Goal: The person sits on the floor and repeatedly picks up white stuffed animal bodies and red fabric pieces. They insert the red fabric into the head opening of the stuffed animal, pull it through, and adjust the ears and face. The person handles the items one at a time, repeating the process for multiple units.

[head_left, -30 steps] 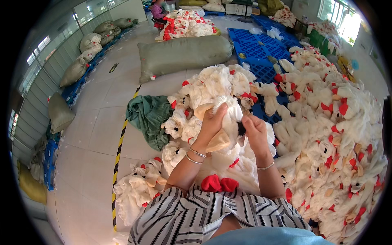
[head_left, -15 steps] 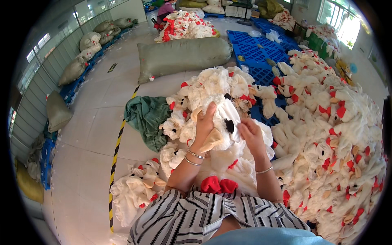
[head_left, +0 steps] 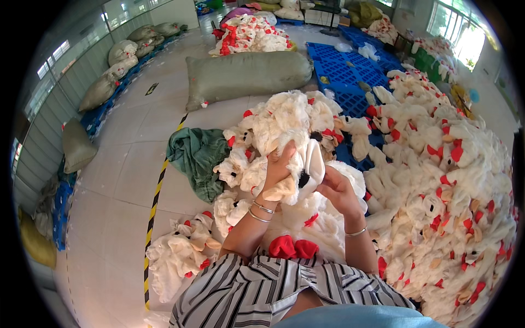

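Up in front of me is a white plush toy (head_left: pixel 313 158), limp, with a black patch, a beige ear (head_left: pixel 280 189) and a smooth pale panel. My left hand (head_left: pixel 280 165), with silver bangles on the wrist, is closed around its left side, thumb upward. At its right edge, my right hand (head_left: pixel 339 190) has thumb and fingers closed on the fabric by the black patch; part of the grip is hidden. More plush hangs over my lap, where two red padded pieces (head_left: pixel 292 247) rest against my striped shirt.
Limp white plush toys form a large heap (head_left: pixel 443 218) at my right. Beyond my hands lie a plush pile (head_left: pixel 295 109), a green cloth (head_left: pixel 197 158) and a long stuffed sack (head_left: pixel 249 79). Blue pallets (head_left: pixel 350 71) stand behind. Striped floor tape (head_left: pixel 156 202) runs at left.
The plush toy has turned and folded between my hands, its smooth panel now more upright. My right hand has moved slightly nearer me and rotated. A person far back has bent lower.
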Action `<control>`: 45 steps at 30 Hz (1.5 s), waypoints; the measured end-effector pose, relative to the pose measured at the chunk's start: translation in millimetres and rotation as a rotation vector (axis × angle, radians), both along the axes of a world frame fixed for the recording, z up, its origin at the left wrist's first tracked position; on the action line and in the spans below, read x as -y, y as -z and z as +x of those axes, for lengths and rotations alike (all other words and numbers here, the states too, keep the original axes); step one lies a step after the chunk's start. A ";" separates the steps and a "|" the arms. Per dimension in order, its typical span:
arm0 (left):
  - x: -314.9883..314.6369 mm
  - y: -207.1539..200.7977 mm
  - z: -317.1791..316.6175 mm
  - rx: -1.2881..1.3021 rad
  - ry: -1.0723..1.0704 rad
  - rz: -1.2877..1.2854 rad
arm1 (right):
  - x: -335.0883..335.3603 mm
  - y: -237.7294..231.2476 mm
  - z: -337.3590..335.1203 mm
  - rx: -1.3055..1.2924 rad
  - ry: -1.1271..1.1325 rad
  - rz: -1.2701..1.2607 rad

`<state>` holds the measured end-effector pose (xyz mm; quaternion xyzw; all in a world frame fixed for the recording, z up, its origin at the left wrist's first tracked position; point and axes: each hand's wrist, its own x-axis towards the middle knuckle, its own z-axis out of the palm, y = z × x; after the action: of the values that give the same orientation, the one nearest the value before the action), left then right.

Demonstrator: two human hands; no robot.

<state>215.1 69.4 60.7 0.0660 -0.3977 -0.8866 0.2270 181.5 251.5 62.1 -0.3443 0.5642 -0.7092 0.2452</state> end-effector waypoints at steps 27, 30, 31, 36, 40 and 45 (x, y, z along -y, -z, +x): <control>-7.8 -143.9 52.8 -0.186 0.154 -0.788 | -86.7 -83.4 -2.1 -0.858 0.834 -0.741; 8.2 -127.4 -0.3 0.020 -0.033 -1.139 | -64.3 -103.4 -35.6 0.013 0.314 -0.728; 23.4 -101.4 -22.8 -0.094 -0.246 -1.253 | -38.2 -96.8 -42.0 -0.112 0.322 -0.499; 20.0 32.0 -55.8 0.119 0.147 -1.288 | -20.6 57.7 -68.9 -0.301 0.260 0.421; 5.3 74.6 -21.6 0.315 0.390 -1.269 | -18.0 77.9 -27.7 -0.255 0.103 0.708; 18.9 70.3 9.4 0.276 0.128 -1.418 | -43.1 37.3 0.9 -0.486 0.070 0.508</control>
<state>224.5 50.6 -9.6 -0.0092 -0.9050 -0.4107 0.1108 182.4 294.6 24.8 -0.4114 0.7759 -0.4516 0.1573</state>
